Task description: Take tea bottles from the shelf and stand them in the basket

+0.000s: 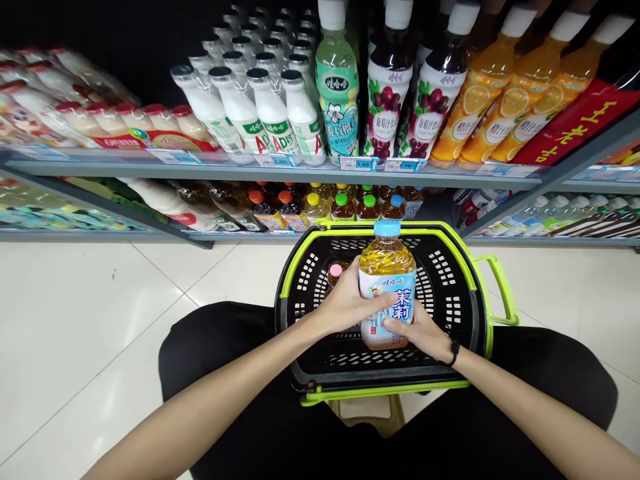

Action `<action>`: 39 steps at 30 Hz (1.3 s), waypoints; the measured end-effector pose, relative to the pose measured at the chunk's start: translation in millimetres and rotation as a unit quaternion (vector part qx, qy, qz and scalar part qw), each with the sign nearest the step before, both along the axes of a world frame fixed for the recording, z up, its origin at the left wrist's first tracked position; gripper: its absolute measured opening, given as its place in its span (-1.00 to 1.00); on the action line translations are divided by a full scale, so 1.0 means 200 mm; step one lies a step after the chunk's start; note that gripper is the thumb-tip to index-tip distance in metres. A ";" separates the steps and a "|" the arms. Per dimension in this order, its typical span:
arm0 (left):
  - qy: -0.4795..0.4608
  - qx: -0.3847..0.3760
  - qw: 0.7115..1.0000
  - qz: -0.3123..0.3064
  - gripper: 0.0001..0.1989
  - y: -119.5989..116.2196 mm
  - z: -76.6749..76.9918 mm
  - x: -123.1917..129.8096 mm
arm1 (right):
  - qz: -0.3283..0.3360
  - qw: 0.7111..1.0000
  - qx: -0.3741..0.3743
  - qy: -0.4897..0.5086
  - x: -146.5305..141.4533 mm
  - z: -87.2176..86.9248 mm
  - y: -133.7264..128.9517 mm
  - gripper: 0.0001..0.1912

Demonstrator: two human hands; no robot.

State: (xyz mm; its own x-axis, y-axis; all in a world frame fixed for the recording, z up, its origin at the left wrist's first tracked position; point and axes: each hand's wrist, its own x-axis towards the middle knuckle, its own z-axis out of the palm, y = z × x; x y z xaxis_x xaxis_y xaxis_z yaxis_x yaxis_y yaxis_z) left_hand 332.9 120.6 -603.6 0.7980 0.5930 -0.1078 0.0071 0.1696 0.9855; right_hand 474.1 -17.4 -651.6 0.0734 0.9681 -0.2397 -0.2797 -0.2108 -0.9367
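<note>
A bottle of jasmine tea with a blue cap and light-blue label stands nearly upright between my hands, above the shopping basket. My left hand wraps its left side, thumb across the label. On the lower right side, my right hand grips it too, thumb on the front. The black basket has lime-green trim and sits between my knees. Inside it, left of the held bottle, a pink-capped bottle partly shows behind my left hand; the rest of it is hidden.
Ahead runs a grey shelf with white milk bottles, grape juice bottles and orange juice bottles. Several capped drinks fill the lower shelf. The basket's green handle juts out right over the tiled floor.
</note>
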 end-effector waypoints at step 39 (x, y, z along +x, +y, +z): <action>0.000 0.068 0.998 -0.003 -0.28 0.00 0.03 0.00 | -0.002 1.000 -0.006 0.011 0.01 0.03 0.00 -0.38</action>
State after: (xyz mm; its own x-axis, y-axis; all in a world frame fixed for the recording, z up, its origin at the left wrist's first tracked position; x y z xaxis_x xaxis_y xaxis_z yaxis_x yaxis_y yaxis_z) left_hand 332.3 121.4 -598.6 0.8017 0.5972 -0.0253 0.0068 0.0332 0.9994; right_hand 475.7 -17.7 -644.9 0.0713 0.9651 -0.2522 -0.3009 -0.2203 -0.9279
